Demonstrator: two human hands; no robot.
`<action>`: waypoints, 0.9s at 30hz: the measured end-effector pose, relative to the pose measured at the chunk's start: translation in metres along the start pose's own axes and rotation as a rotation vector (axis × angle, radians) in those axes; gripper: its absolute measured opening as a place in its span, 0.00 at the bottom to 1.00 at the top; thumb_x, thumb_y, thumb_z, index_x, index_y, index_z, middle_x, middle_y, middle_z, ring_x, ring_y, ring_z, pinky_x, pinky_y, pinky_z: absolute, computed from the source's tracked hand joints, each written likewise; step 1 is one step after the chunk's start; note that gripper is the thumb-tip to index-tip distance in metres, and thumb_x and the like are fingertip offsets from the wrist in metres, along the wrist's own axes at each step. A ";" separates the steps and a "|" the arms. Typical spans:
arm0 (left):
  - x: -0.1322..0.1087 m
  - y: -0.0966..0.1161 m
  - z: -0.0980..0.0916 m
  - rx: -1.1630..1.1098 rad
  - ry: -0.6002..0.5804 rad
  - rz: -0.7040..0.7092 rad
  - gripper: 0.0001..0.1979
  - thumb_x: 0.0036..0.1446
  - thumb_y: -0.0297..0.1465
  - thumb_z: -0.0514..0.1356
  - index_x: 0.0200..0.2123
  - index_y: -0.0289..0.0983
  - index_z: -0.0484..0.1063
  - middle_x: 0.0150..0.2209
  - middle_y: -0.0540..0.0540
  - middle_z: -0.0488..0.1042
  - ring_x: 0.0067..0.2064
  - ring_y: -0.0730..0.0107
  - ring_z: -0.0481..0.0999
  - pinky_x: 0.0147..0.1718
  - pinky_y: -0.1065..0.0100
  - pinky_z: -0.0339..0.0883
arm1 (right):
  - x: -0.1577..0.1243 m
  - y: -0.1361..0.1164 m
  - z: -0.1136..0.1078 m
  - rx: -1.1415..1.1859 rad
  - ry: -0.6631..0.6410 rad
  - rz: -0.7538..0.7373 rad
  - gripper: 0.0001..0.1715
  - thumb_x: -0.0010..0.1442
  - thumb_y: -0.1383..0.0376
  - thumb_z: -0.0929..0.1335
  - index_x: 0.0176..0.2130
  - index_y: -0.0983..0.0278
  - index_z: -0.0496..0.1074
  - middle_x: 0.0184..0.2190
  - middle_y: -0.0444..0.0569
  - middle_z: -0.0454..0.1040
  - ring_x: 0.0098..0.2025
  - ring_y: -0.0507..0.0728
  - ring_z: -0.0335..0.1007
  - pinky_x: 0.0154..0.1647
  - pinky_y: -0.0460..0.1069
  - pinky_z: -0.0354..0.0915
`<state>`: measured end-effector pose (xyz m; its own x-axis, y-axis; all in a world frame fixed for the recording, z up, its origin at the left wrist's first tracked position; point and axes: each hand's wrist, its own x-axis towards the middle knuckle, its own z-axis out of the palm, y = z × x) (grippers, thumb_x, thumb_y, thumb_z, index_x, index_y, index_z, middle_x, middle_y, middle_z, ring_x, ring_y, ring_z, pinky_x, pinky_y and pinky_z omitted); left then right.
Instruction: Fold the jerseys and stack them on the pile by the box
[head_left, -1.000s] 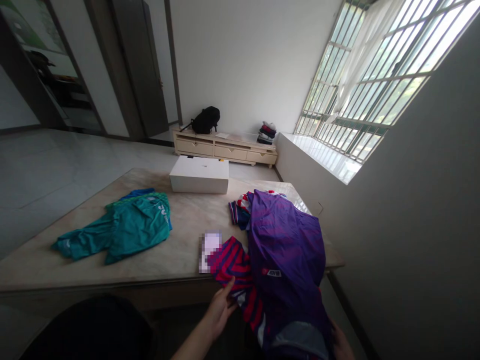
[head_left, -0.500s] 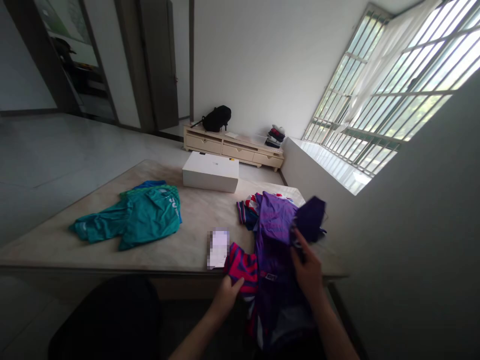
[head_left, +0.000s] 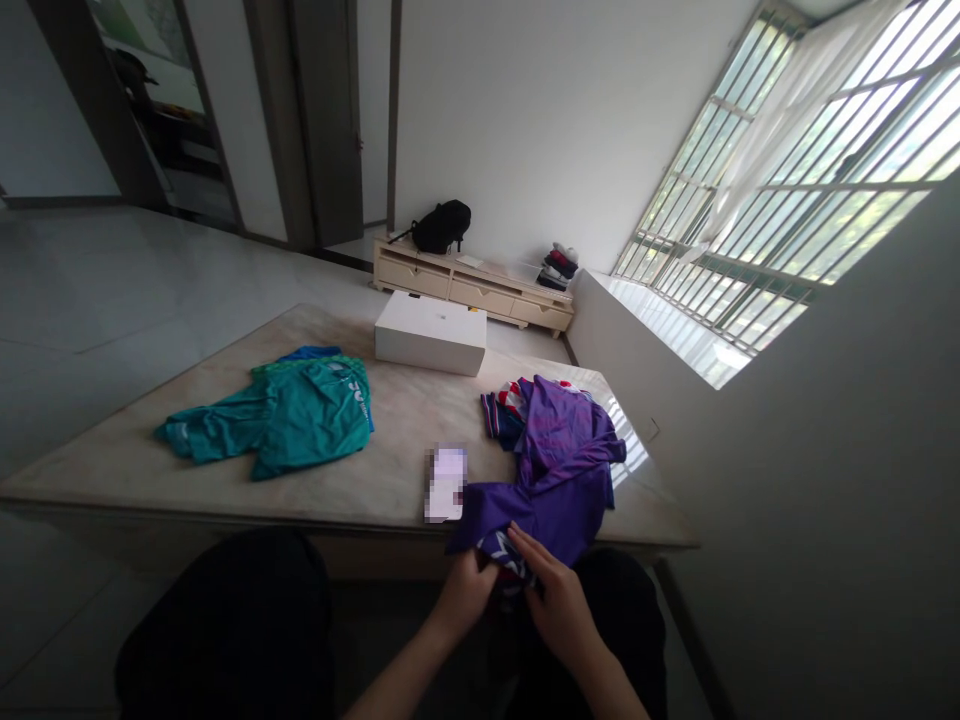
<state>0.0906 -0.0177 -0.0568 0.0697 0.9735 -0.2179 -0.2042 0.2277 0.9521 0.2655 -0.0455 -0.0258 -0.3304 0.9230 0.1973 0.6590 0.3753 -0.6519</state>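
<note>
Since half a second ago the right hand (head_left: pixel 559 605) has dropped from mid-air to the counter (head_left: pixel 225 490) edge, and the purple shirt (head_left: pixel 559 470) has folded down over the striped cloth. The teal clothes (head_left: pixel 292 425) lie well apart on the left, the white box (head_left: pixel 430 334) beyond. The left hand (head_left: pixel 469 590) pinches the shirt's near hem with closed fingers; the right hand's fingers press on it too. The shirt runs away from both hands, long axis toward the window.

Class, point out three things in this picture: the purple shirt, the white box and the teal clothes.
purple shirt (head_left: pixel 564 465), head view, on its creased middle.
white box (head_left: pixel 430 333), head view, on its top face.
teal clothes (head_left: pixel 300 425), head view, on the front panel.
</note>
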 end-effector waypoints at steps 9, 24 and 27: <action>-0.006 -0.019 -0.006 0.133 -0.041 0.091 0.19 0.57 0.33 0.63 0.50 0.33 0.79 0.52 0.37 0.82 0.58 0.43 0.78 0.60 0.52 0.67 | 0.013 -0.030 -0.011 -0.244 -0.077 0.051 0.30 0.69 0.60 0.65 0.68 0.47 0.65 0.63 0.46 0.73 0.55 0.64 0.79 0.55 0.56 0.75; -0.012 -0.033 -0.014 0.395 -0.047 0.326 0.17 0.56 0.28 0.60 0.48 0.36 0.78 0.45 0.34 0.82 0.49 0.42 0.81 0.54 0.49 0.70 | 0.064 -0.013 0.008 0.072 0.116 0.002 0.30 0.72 0.53 0.63 0.69 0.54 0.65 0.69 0.50 0.64 0.72 0.63 0.57 0.73 0.61 0.55; -0.013 -0.029 -0.014 0.411 -0.065 0.403 0.22 0.59 0.27 0.56 0.56 0.37 0.75 0.54 0.35 0.79 0.56 0.44 0.78 0.59 0.49 0.68 | 0.077 -0.002 0.003 0.144 0.058 0.064 0.31 0.72 0.47 0.62 0.67 0.55 0.67 0.68 0.51 0.66 0.74 0.64 0.53 0.74 0.64 0.49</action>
<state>0.0821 -0.0371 -0.0850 0.1272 0.9754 0.1800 0.1680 -0.2001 0.9653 0.2368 0.0243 -0.0111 -0.2486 0.9495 0.1912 0.5726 0.3033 -0.7617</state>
